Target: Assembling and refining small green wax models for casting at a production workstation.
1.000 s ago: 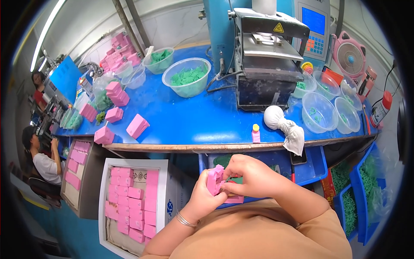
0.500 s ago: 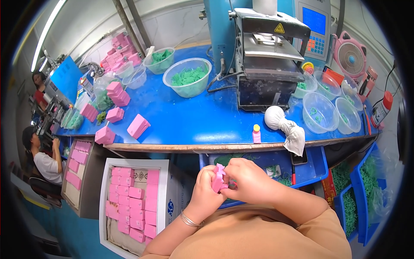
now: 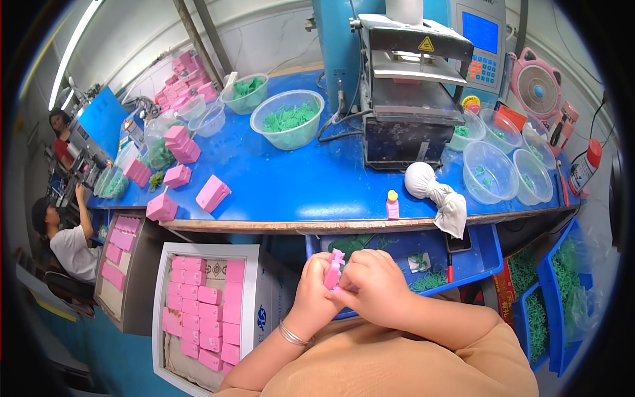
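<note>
My left hand (image 3: 316,291) and right hand (image 3: 368,290) both pinch small pink box (image 3: 334,268), lower centre; loose grip, box could drop into blue tray (image 3: 486,255).

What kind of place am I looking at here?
Most likely a small factory packing line. A press machine stands on the blue workbench, bowls of green parts sit around it, and a carton of pink boxes waits beside both hands.
</note>
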The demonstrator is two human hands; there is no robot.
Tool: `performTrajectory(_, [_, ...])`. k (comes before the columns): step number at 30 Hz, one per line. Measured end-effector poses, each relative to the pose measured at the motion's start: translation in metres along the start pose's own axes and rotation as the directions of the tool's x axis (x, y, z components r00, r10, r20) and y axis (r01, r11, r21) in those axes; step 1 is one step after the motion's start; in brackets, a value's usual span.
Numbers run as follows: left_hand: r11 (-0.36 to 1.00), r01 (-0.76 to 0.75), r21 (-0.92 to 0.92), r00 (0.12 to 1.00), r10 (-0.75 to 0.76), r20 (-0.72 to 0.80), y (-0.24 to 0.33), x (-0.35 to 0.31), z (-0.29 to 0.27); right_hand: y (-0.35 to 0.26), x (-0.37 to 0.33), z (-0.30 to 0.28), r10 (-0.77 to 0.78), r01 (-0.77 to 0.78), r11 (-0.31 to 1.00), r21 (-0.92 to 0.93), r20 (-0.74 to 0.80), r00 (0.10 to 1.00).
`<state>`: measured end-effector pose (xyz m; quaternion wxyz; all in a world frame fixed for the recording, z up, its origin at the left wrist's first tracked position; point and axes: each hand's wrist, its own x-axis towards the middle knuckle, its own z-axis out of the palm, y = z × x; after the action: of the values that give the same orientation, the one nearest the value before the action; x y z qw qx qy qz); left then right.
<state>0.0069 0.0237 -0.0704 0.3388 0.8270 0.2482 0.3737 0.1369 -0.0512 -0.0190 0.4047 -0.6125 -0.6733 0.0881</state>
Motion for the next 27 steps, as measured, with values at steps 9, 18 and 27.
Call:
performTrajectory(9, [0.947,0.249,-0.202,0.953,-0.202,0.225,0.006,0.006,-0.002,0.007,0.015,-0.008,-0.071,0.073,0.997,-0.002,0.161,0.984])
performTrajectory(18, [0.754,0.266,-0.601,0.964,-0.199,0.177,-0.011,0.000,0.002,0.007,0.012,-0.014,-0.064,0.060,0.967,0.249,0.004,0.998])
performTrajectory(27, [0.224,0.511,-0.830,0.823,-0.408,0.396,0.008,-0.002,-0.009,0.016,0.011,-0.021,-0.066,-0.014,0.952,0.306,0.247,0.967])
